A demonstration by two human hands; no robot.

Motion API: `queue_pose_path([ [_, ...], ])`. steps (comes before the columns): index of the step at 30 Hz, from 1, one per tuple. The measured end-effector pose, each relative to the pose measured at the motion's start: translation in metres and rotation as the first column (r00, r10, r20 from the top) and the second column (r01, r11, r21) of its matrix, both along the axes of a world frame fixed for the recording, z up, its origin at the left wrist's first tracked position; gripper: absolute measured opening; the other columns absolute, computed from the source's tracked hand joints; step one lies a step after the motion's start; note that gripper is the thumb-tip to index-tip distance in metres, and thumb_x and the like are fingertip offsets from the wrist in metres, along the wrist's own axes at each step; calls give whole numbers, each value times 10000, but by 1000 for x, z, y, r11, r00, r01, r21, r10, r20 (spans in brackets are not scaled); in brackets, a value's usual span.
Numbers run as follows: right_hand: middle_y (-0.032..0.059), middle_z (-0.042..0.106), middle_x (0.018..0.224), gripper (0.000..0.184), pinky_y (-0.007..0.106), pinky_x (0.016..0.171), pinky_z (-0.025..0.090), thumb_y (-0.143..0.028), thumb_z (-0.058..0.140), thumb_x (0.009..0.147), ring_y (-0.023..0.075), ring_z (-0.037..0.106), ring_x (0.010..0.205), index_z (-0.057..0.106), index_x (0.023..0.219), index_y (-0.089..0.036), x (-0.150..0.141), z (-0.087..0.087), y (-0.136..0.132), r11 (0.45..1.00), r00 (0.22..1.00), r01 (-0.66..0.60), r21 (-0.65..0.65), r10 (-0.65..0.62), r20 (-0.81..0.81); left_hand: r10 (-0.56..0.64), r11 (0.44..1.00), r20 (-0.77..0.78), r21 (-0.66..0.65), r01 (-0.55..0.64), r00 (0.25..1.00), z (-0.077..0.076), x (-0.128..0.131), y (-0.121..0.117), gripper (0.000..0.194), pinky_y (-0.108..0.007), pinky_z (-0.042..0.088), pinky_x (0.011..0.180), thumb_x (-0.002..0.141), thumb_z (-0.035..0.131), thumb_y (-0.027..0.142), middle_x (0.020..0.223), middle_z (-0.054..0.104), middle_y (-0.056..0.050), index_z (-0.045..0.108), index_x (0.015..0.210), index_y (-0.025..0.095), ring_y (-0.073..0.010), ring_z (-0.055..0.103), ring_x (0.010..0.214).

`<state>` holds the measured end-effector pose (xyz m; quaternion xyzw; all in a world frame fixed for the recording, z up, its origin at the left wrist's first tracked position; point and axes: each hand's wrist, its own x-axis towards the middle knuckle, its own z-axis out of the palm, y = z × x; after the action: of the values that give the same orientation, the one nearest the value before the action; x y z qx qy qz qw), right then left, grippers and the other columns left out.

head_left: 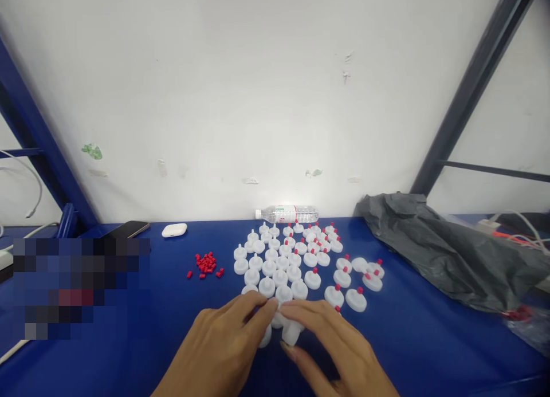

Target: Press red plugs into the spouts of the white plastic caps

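My left hand point(223, 345) and my right hand point(333, 345) meet at the near edge of a cluster of white plastic caps point(279, 262) on the blue table point(150, 328). Fingers of both hands are curled around white caps point(290, 328) at the front of the cluster. Several caps on the right side carry red plugs point(337, 287) on their spouts; those on the left have bare spouts. A small pile of loose red plugs point(207, 264) lies left of the caps.
A clear water bottle point(287, 214) lies on its side at the wall. A white earbud case point(174, 230) and a phone point(128, 229) sit at back left. A dark grey plastic bag point(447, 248) covers the right side. Cables lie at both edges.
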<state>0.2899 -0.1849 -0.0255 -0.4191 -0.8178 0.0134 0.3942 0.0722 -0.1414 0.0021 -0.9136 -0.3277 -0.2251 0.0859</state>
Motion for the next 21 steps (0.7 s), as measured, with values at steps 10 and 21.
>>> queue_pose_path([
  [10,13,711,1267,172,242,942,584,-188,572,997,148,695,1130,426,988,-277,0,1,-3,999,994,-37,10,38,-101,-99,994,90,49,95,991,5,-2,0,303,-221,490,536,1032,370,103,918,715,-3,576,1199,249,-160,713,738],
  [21,29,736,1237,189,188,853,601,-279,446,1073,149,720,1084,490,891,-261,5,0,-4,998,999,-46,49,46,-4,-208,978,135,7,209,969,4,1,-1,289,-244,446,497,996,337,76,782,676,25,569,952,242,-152,663,619],
])
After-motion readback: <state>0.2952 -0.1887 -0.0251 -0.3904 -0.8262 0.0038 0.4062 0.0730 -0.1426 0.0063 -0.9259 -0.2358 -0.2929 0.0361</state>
